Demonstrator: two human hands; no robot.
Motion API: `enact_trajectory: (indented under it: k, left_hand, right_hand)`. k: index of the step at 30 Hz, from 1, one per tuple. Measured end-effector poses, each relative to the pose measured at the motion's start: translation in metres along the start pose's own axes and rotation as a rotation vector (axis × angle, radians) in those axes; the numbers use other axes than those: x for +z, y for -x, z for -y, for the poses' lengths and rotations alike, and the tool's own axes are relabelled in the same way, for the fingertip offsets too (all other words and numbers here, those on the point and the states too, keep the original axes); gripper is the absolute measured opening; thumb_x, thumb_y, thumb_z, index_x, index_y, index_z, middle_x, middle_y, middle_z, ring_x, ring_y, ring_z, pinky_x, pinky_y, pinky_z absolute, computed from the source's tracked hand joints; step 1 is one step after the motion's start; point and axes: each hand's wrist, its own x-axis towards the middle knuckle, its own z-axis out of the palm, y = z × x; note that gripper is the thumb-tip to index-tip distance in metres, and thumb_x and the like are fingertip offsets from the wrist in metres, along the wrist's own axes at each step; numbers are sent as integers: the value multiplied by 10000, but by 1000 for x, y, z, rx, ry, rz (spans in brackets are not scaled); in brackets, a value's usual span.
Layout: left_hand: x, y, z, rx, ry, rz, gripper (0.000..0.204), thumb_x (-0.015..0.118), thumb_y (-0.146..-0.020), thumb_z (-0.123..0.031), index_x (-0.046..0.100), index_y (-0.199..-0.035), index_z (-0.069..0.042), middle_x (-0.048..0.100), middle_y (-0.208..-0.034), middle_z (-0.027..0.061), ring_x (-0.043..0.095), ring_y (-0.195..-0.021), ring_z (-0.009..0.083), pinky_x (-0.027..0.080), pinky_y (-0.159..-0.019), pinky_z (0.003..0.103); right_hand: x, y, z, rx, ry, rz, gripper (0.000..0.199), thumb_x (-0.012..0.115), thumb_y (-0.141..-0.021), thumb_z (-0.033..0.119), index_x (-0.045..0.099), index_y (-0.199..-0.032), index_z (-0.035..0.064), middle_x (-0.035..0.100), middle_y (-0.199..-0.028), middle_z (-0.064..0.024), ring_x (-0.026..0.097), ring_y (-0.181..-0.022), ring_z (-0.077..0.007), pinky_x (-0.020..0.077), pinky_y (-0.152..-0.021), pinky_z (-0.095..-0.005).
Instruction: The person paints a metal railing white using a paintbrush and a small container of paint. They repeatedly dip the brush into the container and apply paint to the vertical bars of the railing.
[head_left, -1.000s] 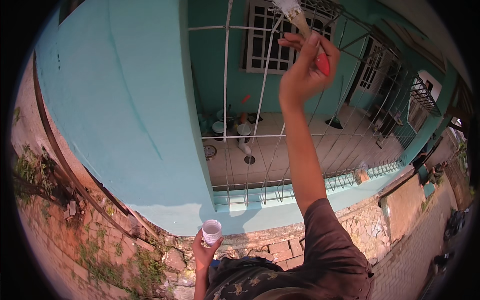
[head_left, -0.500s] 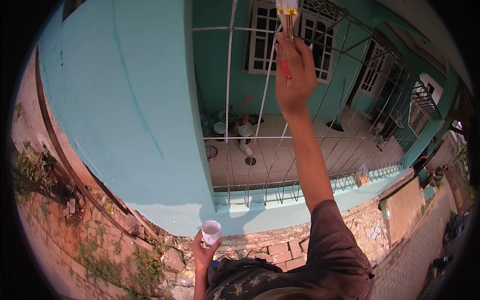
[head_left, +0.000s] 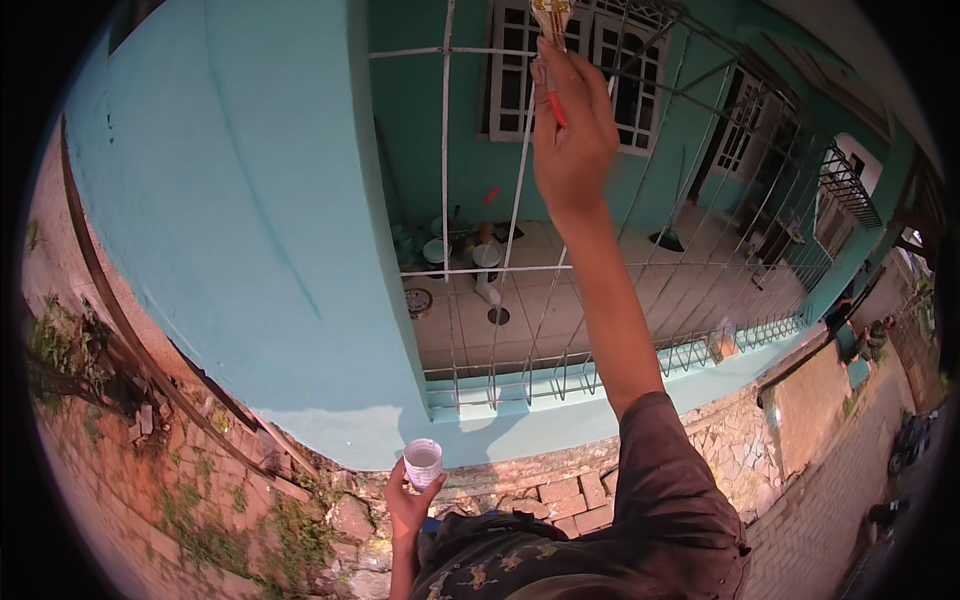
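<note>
My right hand (head_left: 578, 135) is raised high with the arm stretched up, closed round the red handle of a paintbrush (head_left: 553, 22). The brush head points upward at the top edge, in front of the metal window grille (head_left: 446, 160); whether its bristles touch a bar I cannot tell. White coats the grille's nearer bars, while bars farther right look dark. Low down, my left hand (head_left: 408, 505) grips a small white plastic cup (head_left: 423, 461), held upright. Pale paint seems to line the cup; how full it is cannot be made out.
A turquoise wall (head_left: 270, 250) stands left of the grille, with a ledge (head_left: 590, 392) beneath it. Behind the bars are buckets (head_left: 487, 256) on a tiled floor and a white-framed window (head_left: 630, 80). Broken stone paving (head_left: 570, 505) lies below, with weeds (head_left: 280, 540) at left.
My right hand and the paintbrush have shifted a little left and slightly up. The left hand with the cup has stayed almost still.
</note>
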Motion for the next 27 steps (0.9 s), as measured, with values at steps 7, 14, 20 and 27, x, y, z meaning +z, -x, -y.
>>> enact_trajectory:
  k: [7, 14, 20, 27]
  left_hand:
    - [1, -2, -1, 69, -1, -43, 488, 854, -764, -145, 664, -1191, -2, 739, -1021, 95, 689, -927, 171, 515, -817, 328]
    - [-3, 1, -6, -27, 8, 10, 538, 871, -772, -131, 653, -1236, 34, 735, -1102, 148, 677, -1037, 204, 509, -933, 356]
    - [-7, 1, -9, 1, -16, -20, 522, 870, -765, -140, 662, -1215, 22, 743, -1062, 134, 683, -986, 192, 512, -891, 350]
    - [-6, 1, -6, -24, -14, -10, 557, 885, -758, -143, 658, -1238, 26, 742, -1098, 151, 689, -1036, 216, 512, -931, 365]
  right_hand:
    - [-5, 4, 15, 72, -18, -6, 395, 691, -925, -34, 651, -1309, 49, 659, -1160, -148, 710, -923, -267, 587, -780, -348]
    - [6, 2, 17, 35, -23, -37, 399, 684, -926, -37, 649, -1315, 46, 660, -1150, -147, 703, -933, -261, 584, -785, -347]
    - [2, -9, 21, 30, -2, -90, 400, 670, -927, -48, 646, -1313, 53, 663, -1148, -145, 707, -940, -272, 584, -790, -352]
    - [1, 8, 19, 128, -60, 26, 376, 698, -913, -25, 684, -1279, 63, 689, -1097, -137, 718, -919, -258, 587, -789, -348]
